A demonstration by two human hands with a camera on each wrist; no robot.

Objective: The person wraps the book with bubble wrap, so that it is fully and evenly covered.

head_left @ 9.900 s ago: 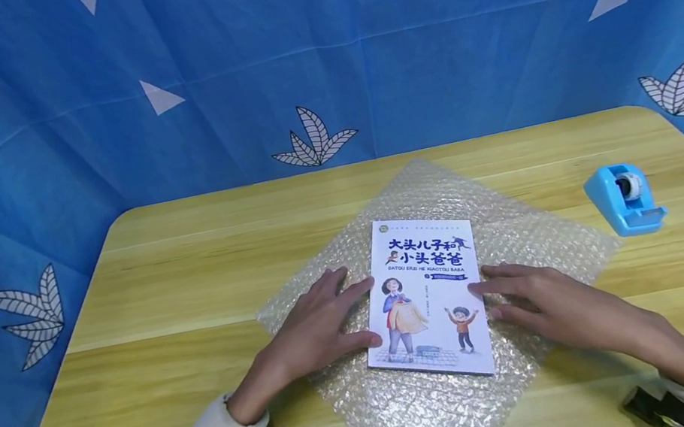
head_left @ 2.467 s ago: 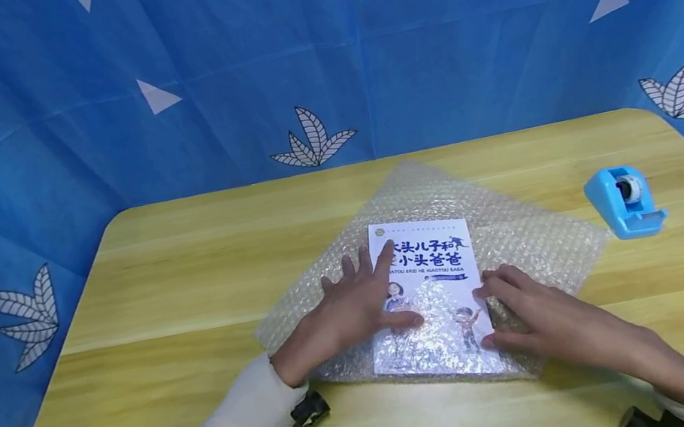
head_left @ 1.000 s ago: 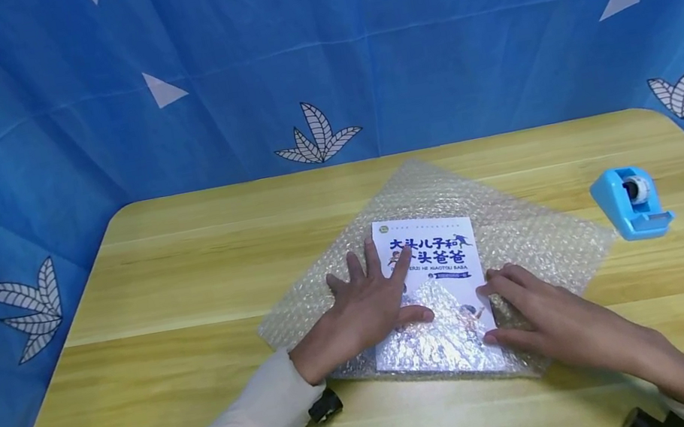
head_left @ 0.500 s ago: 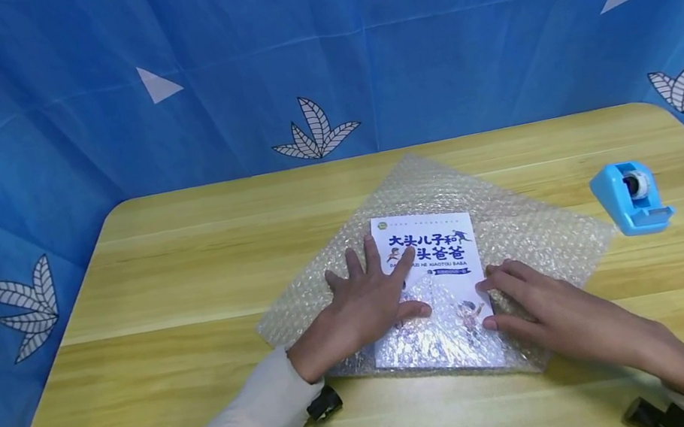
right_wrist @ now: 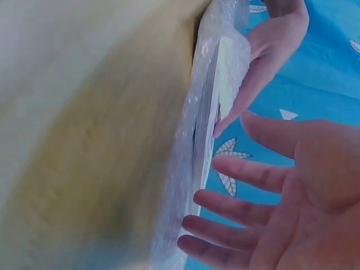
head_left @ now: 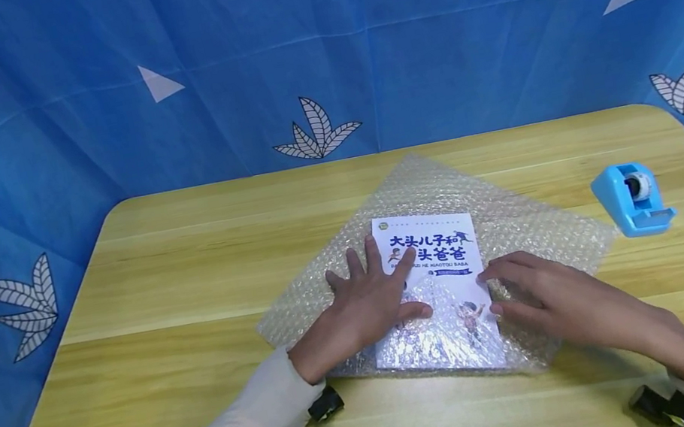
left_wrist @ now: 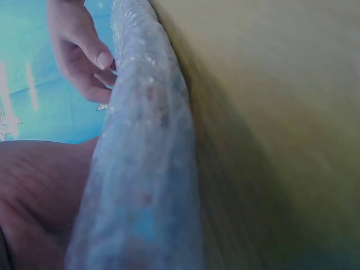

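A paperback picture book (head_left: 434,231) with a white cover and blue title lies face up on a sheet of bubble wrap (head_left: 522,220) set cornerwise. The near corner of the sheet is folded up over the lower part of the cover. My left hand (head_left: 365,305) rests on the wrap and the book's left side, fingers spread, hiding some of the title and picture. Beside the book's right edge is my right hand (head_left: 555,294), fingers extended and loosely bent, holding nothing. In the right wrist view, the page edges show between layers of wrap, near the right hand's (right_wrist: 281,197) fingertips.
A light blue tape dispenser (head_left: 631,200) with a roll of tape stands on the wooden table (head_left: 174,273), right of the wrap. Behind the table hangs a blue cloth (head_left: 217,52) with printed leaves and triangles.
Since the earliest frame the near corner of bubble wrap has been folded over the book, and my left hand has moved onto it. Just now my right hand has shifted slightly right.
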